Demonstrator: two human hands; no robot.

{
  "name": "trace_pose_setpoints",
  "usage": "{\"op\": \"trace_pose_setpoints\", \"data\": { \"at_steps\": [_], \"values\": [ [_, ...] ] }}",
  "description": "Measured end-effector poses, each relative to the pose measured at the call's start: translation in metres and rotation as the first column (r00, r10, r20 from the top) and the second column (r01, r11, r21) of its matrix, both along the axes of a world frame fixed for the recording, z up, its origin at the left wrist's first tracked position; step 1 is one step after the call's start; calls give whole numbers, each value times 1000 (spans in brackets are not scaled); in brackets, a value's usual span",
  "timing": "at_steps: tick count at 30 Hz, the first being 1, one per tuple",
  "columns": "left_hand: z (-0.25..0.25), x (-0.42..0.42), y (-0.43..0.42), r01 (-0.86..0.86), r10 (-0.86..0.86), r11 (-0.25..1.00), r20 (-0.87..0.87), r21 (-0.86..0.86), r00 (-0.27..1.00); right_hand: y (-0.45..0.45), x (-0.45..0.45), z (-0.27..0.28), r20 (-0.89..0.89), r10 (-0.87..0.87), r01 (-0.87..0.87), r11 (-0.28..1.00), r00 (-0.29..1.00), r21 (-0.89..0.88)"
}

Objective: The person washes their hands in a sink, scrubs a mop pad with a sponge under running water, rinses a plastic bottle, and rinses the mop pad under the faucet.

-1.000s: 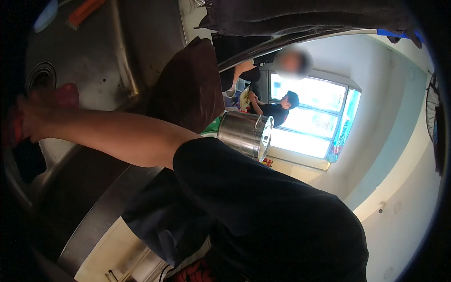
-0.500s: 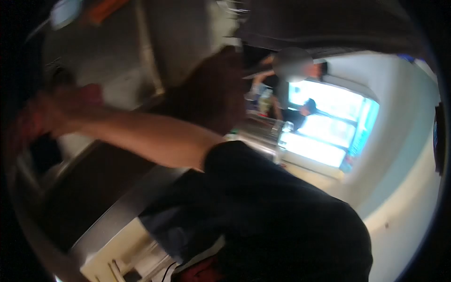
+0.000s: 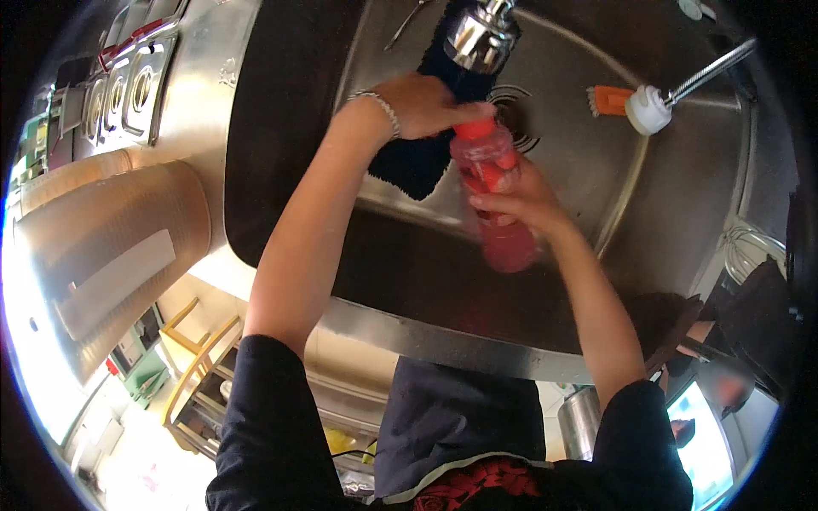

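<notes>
Over the sink (image 3: 375, 255), my right hand (image 3: 528, 204) is wrapped round the middle of a see-through plastic bottle (image 3: 503, 234) with pink-red contents. The bottle leans, its top pointing away from me. My left hand (image 3: 417, 106), with a bracelet at the wrist, is closed at the bottle's red cap (image 3: 475, 129); some of its fingers are blurred or hidden. A dark cloth (image 3: 413, 166) lies beneath the left hand. Just beyond the hands hangs a chrome faucet head (image 3: 481, 43). The drain (image 3: 515, 115) shows behind the bottle.
An orange brush (image 3: 609, 100) and a white-headed tool with a metal handle (image 3: 649, 111) are at the sink's right. A whisk (image 3: 754, 249) stands at the right edge. Steel lidded pans (image 3: 141, 89) and a large cylindrical container (image 3: 111, 247) are on the left.
The view has swung from a blurred, sideways look at a room and window to the sink. An arm stretched to the left earlier; now both my hands are on the bottle.
</notes>
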State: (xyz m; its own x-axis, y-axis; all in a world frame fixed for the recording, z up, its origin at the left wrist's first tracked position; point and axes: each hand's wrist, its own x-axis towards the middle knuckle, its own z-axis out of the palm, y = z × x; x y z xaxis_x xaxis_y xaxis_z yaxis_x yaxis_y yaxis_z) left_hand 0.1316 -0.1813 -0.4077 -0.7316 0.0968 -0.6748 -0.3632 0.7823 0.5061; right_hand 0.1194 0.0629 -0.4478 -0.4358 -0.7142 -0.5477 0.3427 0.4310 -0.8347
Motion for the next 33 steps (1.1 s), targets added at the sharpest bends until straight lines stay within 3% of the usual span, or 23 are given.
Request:
{"op": "trace_pose_setpoints", "data": {
  "at_steps": [2, 4, 6, 8, 9, 10, 12, 13, 16, 17, 18, 20, 21, 23, 24, 25, 27, 28, 32, 33],
  "values": [
    [-21, 10, -37, -108, 15, 935, -267, -337, 964, -30, 6, 0, 66, -151, 155, 986, 986, -59],
    [-4, 14, -65, -337, 166, 807, -361, -486, 918, -68, 8, -4, 120, -226, 243, 957, 967, -160],
    [27, 12, -73, -636, 488, 725, -454, -266, 746, -117, 6, -37, -71, -305, 253, 880, 950, -401],
    [24, 11, -78, -634, 613, 745, -586, 207, 530, -164, 4, -38, -135, -396, 301, 842, 908, -447],
    [23, 9, -77, -597, 638, 743, -590, 302, 495, -183, 2, -33, -255, -450, 305, 837, 856, -454],
    [23, 9, -72, -589, 640, 745, -586, 314, 497, -199, 0, -30, -369, -493, 305, 833, 788, -461],
    [23, 10, -66, -428, 160, 899, -835, -98, 527, -223, -11, -48, -404, -490, 271, 830, 772, -488],
    [12, 13, -72, -387, 114, 915, -853, -109, 510, -230, -13, -58, -433, -480, 225, 826, 763, -517],
    [11, 13, -83, -401, 162, 910, -805, -102, 571, -244, -23, -78, -497, -484, 195, 829, 720, -524],
    [5, 14, -85, -441, 197, 893, -809, -85, 554, -233, -28, -59, -569, -339, 138, 920, 750, -366],
    [7, 12, -83, -448, 216, 892, -819, -55, 531, -225, -34, -57, -596, -323, 123, 928, 735, -350],
    [10, 10, -78, -430, 284, 903, -749, -1, 599, -213, -44, -55, -632, -246, -22, 923, 734, -384],
    [11, 8, -72, -446, 289, 895, -745, -12, 601, -203, -48, -64, -710, -221, -11, 952, 669, -306],
    [7, 7, -65, -419, 269, 908, -744, -16, 612, -147, -66, -93, -945, -72, -16, 997, 319, -81],
    [4, 7, -63, -399, 253, 916, -734, -27, 630, -120, -77, -61, -680, -294, 224, 956, 672, -191],
    [3, 9, -61, -396, 244, 917, -731, -40, 637, -112, -95, -26, -633, -485, 475, 856, 603, -204],
    [6, 7, -59, -419, 297, 908, -689, -11, 661, -80, -147, -6, -742, -586, 556, 753, 325, -351],
    [10, 6, -60, -439, 339, 898, -640, 2, 690, -73, -178, 6, -686, -652, 635, 687, 323, -354],
    [6, 8, -61, -426, 320, 905, -664, 3, 676, -124, -235, 103, -305, -859, 443, 481, 411, -757],
    [6, 8, -61, -425, 307, 905, -660, -19, 685, -135, -262, 100, -236, -820, 496, 517, 522, -698]
  ]
}}
